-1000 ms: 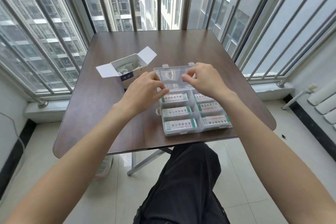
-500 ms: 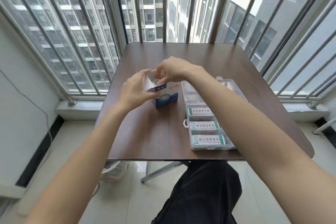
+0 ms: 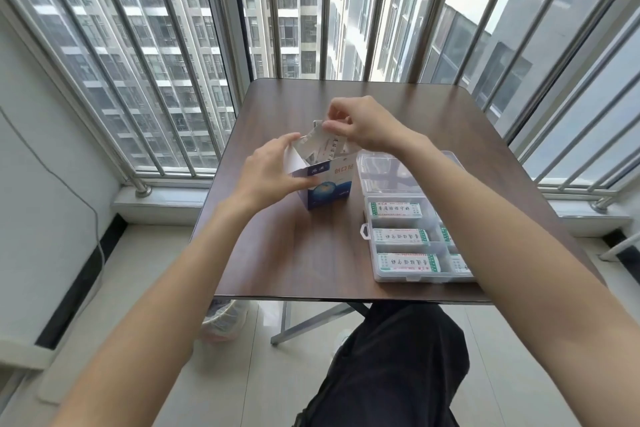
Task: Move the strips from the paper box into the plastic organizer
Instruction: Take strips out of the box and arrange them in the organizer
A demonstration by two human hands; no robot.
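The white and blue paper box (image 3: 329,185) stands upright on the brown table (image 3: 311,253), its top flaps open. My left hand (image 3: 268,172) grips the box's left side and flap. Above the opening, my right hand (image 3: 360,125) pinches a bunch of white strips (image 3: 325,144) that stick halfway out of the box. To the right lies the clear plastic organizer (image 3: 367,230) with its lid folded back. Several of its compartments hold white packets with green-edged labels (image 3: 398,236).
Metal window bars (image 3: 277,28) run behind and to the right of the table. A white bin (image 3: 225,319) sits on the tiled floor under the table's left front edge. My dark-trousered leg (image 3: 391,367) is below the front edge.
Both hands left the organizer lid and went left to the paper box. My right hand now lifts strips out of the box while the left holds it. The camera swung left.
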